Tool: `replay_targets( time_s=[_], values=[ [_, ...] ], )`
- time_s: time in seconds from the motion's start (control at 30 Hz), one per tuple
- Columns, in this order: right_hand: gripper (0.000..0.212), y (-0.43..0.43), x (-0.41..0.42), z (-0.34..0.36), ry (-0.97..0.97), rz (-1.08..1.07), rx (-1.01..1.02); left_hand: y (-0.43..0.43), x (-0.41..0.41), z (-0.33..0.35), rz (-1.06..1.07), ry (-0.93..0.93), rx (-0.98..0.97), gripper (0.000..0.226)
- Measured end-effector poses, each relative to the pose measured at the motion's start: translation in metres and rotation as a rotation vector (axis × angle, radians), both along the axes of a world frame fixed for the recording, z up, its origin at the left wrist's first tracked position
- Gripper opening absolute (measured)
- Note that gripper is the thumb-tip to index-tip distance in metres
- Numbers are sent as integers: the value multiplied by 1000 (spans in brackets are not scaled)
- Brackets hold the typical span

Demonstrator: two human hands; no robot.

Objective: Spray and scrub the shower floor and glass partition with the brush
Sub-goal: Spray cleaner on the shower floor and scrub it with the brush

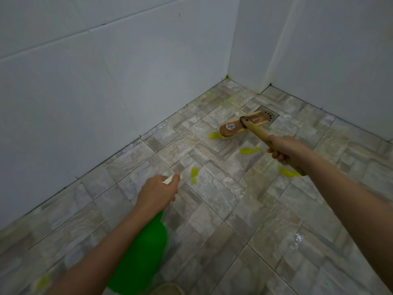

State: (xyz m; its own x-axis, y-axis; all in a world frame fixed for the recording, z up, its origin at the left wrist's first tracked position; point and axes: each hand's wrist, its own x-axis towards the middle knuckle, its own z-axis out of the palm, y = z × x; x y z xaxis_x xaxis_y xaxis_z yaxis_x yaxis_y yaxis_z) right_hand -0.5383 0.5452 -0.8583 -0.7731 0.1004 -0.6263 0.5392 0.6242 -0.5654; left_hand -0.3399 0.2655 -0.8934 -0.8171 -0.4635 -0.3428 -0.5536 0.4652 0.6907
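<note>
Brush point(244, 124): wooden head, yellow bristles down on the shower floor point(234, 209), just beside the round drain point(268, 115); the head's long axis runs lower left to upper right, and the handle slants back from it toward the lower right. Right hand point(282, 149): fingers wrapped round the handle partway along. Spray bottle point(144, 252): green body, white nozzle pointing away toward the far floor, long axis following the forearm. Left hand point(158, 191): clamped round the bottle's neck and trigger. Cleaner patches point(248, 150): yellow-green, scattered across the grey tiles. Walls point(106, 81): white tile, meeting at the far corner.
</note>
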Motion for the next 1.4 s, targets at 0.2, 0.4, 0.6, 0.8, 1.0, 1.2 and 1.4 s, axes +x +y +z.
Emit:
replay_targets(
  time_s=[0.2,0.4,0.6,0.8,1.0,1.2,1.4],
  values=[
    [39,5,1,6,32,-14,-10,6,-9,0,4,70,-33,61],
    [39,20,4,14,50,-59,1,37,-42,7,-143,86,39,54],
    [39,46,11,20,57,-111,24,75,-76,7,-239,100,16,60],
    [45,70,19,18,76,-195,15,98,-97,-2,-269,63,-71,68],
    [45,88,29,18,96,-232,23,110,-109,-1,-318,15,-55,73],
    [39,100,31,13,76,-287,26,116,-122,-2,-252,68,-83,73],
    [40,100,32,10,78,-290,29,117,-128,1,-268,119,1,63]
  ],
)
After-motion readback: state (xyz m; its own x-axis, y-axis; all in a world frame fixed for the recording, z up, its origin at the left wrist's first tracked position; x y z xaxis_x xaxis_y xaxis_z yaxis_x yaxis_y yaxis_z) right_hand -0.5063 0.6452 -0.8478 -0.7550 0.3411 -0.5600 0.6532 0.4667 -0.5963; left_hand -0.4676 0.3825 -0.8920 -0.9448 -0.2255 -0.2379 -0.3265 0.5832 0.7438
